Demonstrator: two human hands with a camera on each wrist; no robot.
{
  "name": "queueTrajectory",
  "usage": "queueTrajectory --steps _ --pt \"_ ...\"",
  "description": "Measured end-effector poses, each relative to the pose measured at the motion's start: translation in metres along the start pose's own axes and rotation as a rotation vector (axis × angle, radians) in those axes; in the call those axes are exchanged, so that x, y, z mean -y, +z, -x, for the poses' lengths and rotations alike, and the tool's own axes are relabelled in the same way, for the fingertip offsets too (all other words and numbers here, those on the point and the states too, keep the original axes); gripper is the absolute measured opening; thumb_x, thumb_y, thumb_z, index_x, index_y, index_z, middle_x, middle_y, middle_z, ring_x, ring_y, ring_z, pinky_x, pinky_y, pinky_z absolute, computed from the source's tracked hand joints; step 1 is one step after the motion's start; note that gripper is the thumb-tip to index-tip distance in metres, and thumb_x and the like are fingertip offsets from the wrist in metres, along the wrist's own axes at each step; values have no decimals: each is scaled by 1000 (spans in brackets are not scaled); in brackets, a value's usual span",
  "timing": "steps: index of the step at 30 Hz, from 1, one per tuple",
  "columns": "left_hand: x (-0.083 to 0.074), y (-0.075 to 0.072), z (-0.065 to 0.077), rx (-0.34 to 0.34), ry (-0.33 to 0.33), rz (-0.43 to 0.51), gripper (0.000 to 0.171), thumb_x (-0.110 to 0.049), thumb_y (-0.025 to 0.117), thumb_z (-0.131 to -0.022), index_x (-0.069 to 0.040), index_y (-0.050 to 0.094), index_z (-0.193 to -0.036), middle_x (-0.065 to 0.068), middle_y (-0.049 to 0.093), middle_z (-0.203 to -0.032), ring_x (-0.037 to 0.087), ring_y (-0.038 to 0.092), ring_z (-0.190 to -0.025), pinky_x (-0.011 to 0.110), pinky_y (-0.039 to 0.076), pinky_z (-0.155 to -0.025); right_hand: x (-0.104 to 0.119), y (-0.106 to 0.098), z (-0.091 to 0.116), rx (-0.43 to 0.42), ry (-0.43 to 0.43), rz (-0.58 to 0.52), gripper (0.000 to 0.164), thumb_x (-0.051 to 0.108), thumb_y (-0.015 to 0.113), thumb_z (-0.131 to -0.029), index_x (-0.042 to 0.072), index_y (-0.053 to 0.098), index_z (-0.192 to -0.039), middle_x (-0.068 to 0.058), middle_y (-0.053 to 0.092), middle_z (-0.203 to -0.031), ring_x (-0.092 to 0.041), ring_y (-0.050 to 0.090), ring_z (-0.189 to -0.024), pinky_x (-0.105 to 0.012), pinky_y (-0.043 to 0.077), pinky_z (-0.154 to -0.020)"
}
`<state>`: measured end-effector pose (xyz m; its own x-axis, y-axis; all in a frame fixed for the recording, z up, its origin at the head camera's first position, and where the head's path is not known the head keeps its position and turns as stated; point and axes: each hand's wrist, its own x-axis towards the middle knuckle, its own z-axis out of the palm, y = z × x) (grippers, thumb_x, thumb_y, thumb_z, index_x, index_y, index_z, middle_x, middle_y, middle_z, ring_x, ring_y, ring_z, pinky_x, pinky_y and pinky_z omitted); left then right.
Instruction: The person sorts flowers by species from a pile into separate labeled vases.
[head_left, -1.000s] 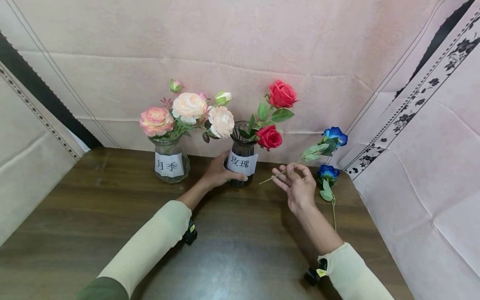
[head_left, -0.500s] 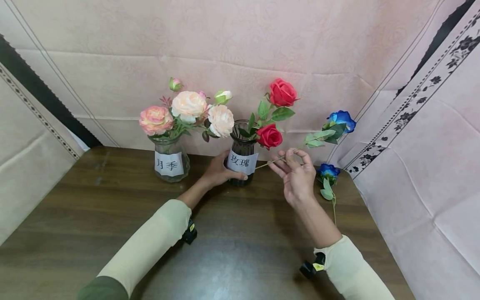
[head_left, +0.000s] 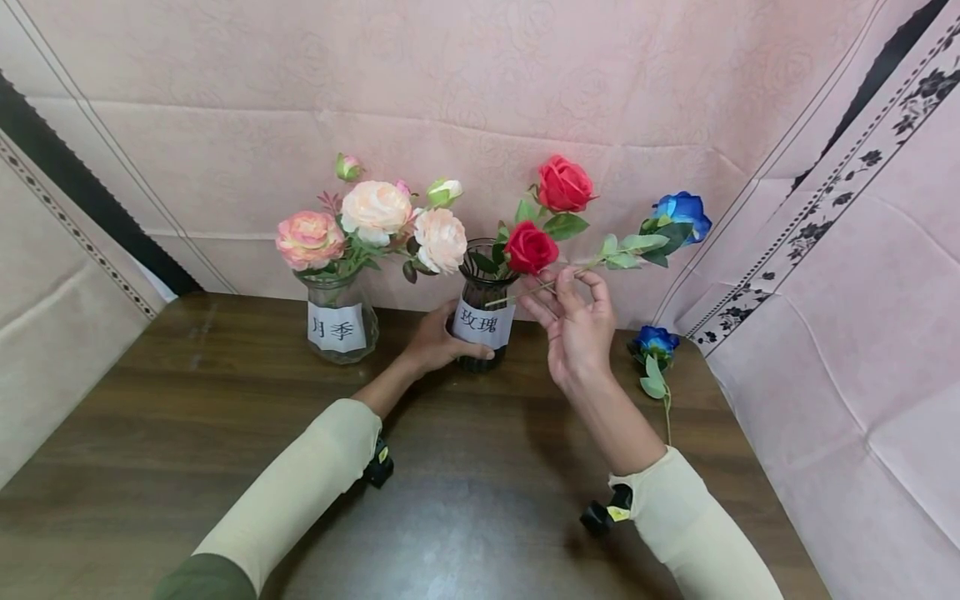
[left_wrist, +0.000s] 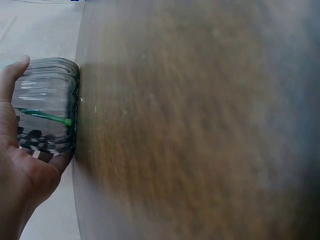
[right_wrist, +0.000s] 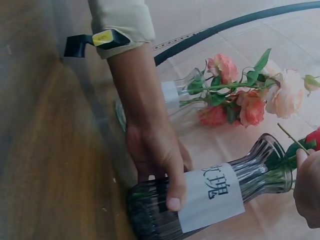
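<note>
My left hand [head_left: 441, 343] grips the lower part of a dark ribbed glass vase [head_left: 487, 292] that stands on the table with a white paper label [right_wrist: 212, 197]. Two red roses [head_left: 566, 184] lean out of this vase to the right. Between thumb and fingers my right hand [head_left: 576, 329] pinches the thin stem of a blue rose [head_left: 682, 217]. Its bloom points right, and the bare stem end overlaps the vase's upper front in the head view. In the left wrist view, a green stem [left_wrist: 47, 116] shows through the glass inside the vase base [left_wrist: 45, 95].
A clear glass vase [head_left: 366, 333] with pink and cream flowers [head_left: 377, 212] stands left of the dark vase. Another blue rose [head_left: 654, 343] lies at the table's right side. A pale patterned cloth [head_left: 480, 75] hangs right behind the wooden table [head_left: 285, 450].
My right hand has moved up and left with the blue rose, bringing its stem end to the dark vase. The lower red rose has shifted slightly up and left. My left hand keeps its grip.
</note>
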<state>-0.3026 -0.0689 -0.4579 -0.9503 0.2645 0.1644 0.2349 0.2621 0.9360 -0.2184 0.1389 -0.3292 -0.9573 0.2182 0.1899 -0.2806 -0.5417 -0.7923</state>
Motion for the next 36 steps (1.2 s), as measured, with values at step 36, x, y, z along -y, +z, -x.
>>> queueTrajectory --steps 36 --pt "-4 0 3 -8 -13 21 80 -25 106 -77 -17 66 -146 9 79 -132 29 75 -120 50 59 -108 -30 12 -26 -99 -215 309 18 13 66 -115 17 70 -97 1 79 -97 -19 78 -95 -33 67 -87"
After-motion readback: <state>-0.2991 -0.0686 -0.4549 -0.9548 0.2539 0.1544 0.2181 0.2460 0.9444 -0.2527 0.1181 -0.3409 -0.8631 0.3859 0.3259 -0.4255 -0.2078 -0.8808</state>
